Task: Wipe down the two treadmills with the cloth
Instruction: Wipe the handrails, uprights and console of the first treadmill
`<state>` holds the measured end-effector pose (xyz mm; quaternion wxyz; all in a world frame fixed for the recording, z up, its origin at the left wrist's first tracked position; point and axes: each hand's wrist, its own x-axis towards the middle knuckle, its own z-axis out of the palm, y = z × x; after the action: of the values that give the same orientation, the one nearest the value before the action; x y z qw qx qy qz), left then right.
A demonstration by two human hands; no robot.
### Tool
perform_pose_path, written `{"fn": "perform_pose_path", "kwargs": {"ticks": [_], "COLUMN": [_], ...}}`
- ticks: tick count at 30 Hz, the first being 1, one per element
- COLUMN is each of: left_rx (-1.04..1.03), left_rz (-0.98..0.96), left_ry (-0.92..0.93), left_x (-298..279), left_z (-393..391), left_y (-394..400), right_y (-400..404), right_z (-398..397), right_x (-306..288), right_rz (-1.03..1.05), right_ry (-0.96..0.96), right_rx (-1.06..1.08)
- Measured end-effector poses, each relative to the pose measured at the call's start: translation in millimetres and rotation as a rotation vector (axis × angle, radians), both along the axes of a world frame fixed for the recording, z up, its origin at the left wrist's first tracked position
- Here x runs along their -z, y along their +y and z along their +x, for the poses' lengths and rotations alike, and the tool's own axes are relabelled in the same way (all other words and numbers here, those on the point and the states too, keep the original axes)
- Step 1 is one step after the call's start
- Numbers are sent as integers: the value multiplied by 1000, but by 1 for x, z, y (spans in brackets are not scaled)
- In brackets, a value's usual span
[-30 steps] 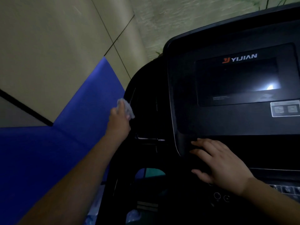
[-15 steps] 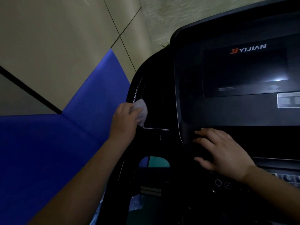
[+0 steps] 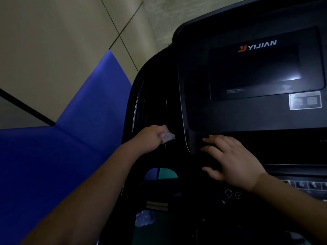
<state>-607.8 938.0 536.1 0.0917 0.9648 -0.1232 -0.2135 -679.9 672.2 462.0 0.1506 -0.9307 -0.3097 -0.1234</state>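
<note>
A black treadmill console [image 3: 247,117] with a dark screen and a YIJIAN logo fills the right half of the view. My left hand [image 3: 150,137] grips a small pale cloth [image 3: 167,136] and presses it on the black side panel just left of the console's rim. My right hand [image 3: 228,158] lies flat with spread fingers on the console's lower left corner, holding nothing. Only this one treadmill is in view.
A blue padded wall [image 3: 70,138] runs along the left, with beige panels [image 3: 53,41] above it. Round buttons [image 3: 229,192] and a key row [image 3: 304,184] sit below my right hand. A crumpled clear plastic piece [image 3: 144,218] lies low beneath the console.
My left hand has carried the cloth down and to the right along the side panel, closer to the console rim. My right hand has stayed on the console corner.
</note>
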Motion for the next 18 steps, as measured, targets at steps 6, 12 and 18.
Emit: {"fn": "perform_pose_path", "kwargs": {"ticks": [6, 12, 18], "left_rx": [-9, -25, 60], "left_rz": [-141, -201, -8], "left_ry": [-129, -205, -298], "left_x": [17, 32, 22], "left_z": [-10, -24, -23], "left_y": [-2, -8, 17], "right_y": [0, 0, -1], "right_z": [0, -1, 0], "right_x": [0, 0, 0], "right_rz": [2, 5, 6], "right_ry": [-7, -5, 11], "right_rx": [-6, -6, -8]}}
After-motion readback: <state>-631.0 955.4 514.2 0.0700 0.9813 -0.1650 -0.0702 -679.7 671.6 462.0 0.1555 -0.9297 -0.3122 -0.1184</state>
